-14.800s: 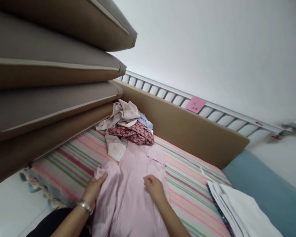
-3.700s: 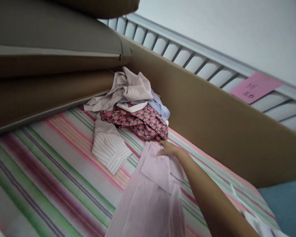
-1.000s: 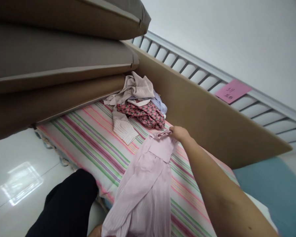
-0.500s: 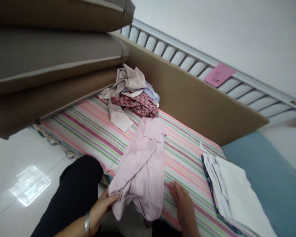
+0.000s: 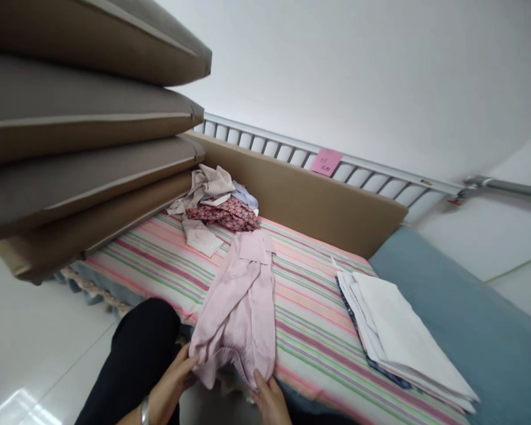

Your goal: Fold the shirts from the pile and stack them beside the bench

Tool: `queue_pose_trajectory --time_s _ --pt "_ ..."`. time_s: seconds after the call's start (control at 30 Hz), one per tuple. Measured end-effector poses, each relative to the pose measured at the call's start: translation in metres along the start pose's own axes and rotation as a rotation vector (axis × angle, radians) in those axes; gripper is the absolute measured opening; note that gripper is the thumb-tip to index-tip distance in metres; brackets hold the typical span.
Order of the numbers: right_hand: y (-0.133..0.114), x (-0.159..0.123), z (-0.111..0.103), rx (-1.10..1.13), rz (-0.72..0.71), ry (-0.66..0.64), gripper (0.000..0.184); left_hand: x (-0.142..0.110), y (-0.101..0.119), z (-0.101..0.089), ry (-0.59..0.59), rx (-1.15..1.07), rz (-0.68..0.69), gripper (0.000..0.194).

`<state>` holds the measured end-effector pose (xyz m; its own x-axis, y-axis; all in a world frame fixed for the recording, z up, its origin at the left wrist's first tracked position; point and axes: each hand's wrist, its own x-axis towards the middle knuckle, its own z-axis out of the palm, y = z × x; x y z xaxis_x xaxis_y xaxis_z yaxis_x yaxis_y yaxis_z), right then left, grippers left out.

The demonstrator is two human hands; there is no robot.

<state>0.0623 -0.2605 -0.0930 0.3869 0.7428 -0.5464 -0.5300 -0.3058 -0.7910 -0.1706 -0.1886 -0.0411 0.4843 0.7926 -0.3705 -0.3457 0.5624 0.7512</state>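
Note:
A pink ribbed garment, seemingly a long-sleeved shirt [image 5: 243,295], lies lengthwise on the striped sheet [image 5: 310,307], its sleeves laid inward. Its near end hangs over the bed's front edge. My left hand [image 5: 173,378], with a silver bangle at the wrist, grips the near left corner. At the near right corner my right hand [image 5: 269,398] pinches the cloth between thumb and fingers. Just beyond the shirt's far end is a loose heap of clothes, with a red floral garment [image 5: 225,213] and a beige ribbed garment [image 5: 210,184].
A stack of folded white and dark clothes [image 5: 398,319] lies on the right side of the bed. Thick brown-grey cushions [image 5: 92,156] are piled at the left. Behind stand a tan board [image 5: 292,198] and a railing bearing a pink note [image 5: 326,161].
My right hand has moved left from above the sheet and taken hold of the shirt's near right corner. My left hand keeps its grip. The camera view has tilted up and turned.

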Motion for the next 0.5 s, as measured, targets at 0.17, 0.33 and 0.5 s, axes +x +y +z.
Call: queue_pose_trajectory --time_s 0.17,0.33,0.5 --pt "-0.004 -0.001 0.012 0.094 -0.022 -0.049 0.072 0.02 -0.008 0.005 0.126 0.078 -0.133 0.067" --pt "-0.017 -0.022 0.006 0.103 -0.029 -0.053 0.068 0.014 0.001 0.02 0.057 0.063 -0.207 0.054" --pt "-0.047 -0.059 0.003 0.138 -0.001 -0.11 0.063 -0.017 0.019 0.035 0.004 0.04 -0.213 0.048"
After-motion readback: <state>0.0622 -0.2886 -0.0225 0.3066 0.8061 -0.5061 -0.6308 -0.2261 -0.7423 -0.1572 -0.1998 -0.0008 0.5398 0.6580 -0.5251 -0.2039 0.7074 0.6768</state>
